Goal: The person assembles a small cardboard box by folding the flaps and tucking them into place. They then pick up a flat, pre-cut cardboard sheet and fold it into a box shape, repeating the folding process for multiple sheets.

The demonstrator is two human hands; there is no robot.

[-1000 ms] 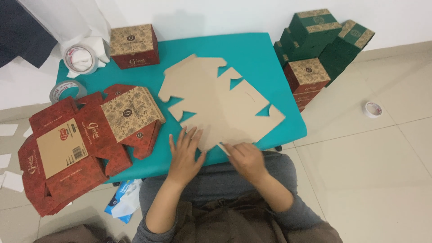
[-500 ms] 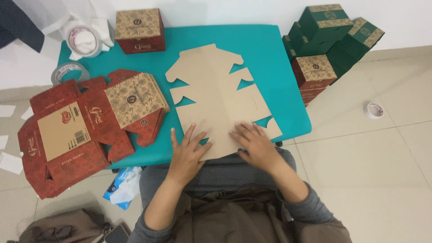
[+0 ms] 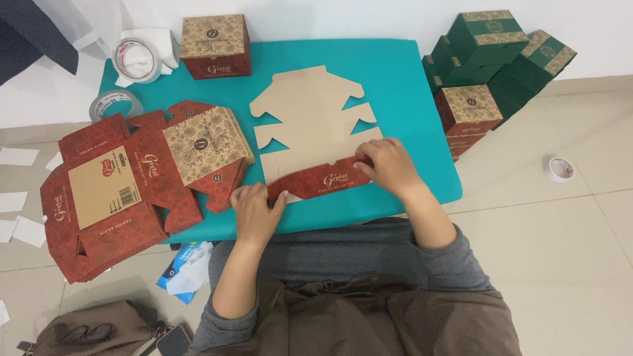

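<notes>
Teal bench (image 3: 395, 79) under us, and now we fold: the flat carton blank (image 3: 310, 118) has its near red flap (image 3: 323, 179) lifted since a moment ago. Left hand (image 3: 254, 211) presses one end, fingers spread; right hand (image 3: 389, 165) pinches the other.

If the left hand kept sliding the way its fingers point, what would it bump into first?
The left hand points up and slightly right, across the table. It already touches the folded red flap of the flat cardboard box blank, so it would probably push into that flap first, then cross the brown sheet.
</notes>
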